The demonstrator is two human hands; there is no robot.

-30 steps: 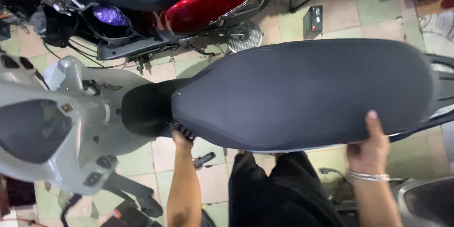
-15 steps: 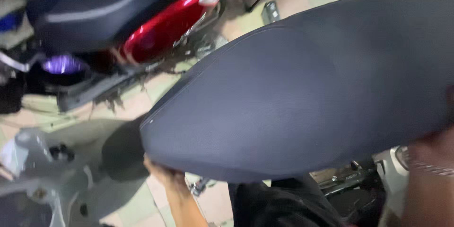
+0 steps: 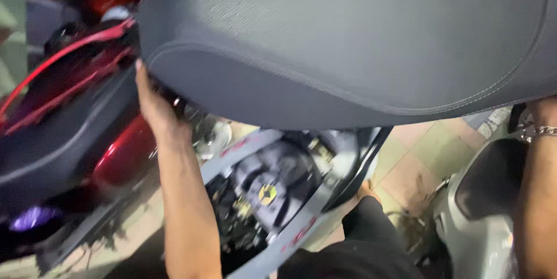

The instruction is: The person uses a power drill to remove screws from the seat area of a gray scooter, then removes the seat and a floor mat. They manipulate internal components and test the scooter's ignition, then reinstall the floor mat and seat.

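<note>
A large black scooter seat (image 3: 348, 41) fills the upper part of the view, lifted well above the scooter. My left hand (image 3: 152, 105) grips its narrow front end from below. My right hand (image 3: 542, 110), with a metal bracelet on the wrist, holds the wide rear end at the right edge; its fingers are hidden behind the seat. Under the seat lies the grey scooter's open body (image 3: 272, 192) with wiring and parts showing.
A red scooter (image 3: 69, 134) with a black seat stands close on the left. Another grey scooter's rear (image 3: 481, 209) is at the lower right. Tiled floor (image 3: 423, 157) shows between them. My dark trouser leg (image 3: 360, 244) is at the bottom.
The seat has come up off the grey scooter and closer to the camera, uncovering the compartment beneath. Both hands rose with it, and the view swung to the right.
</note>
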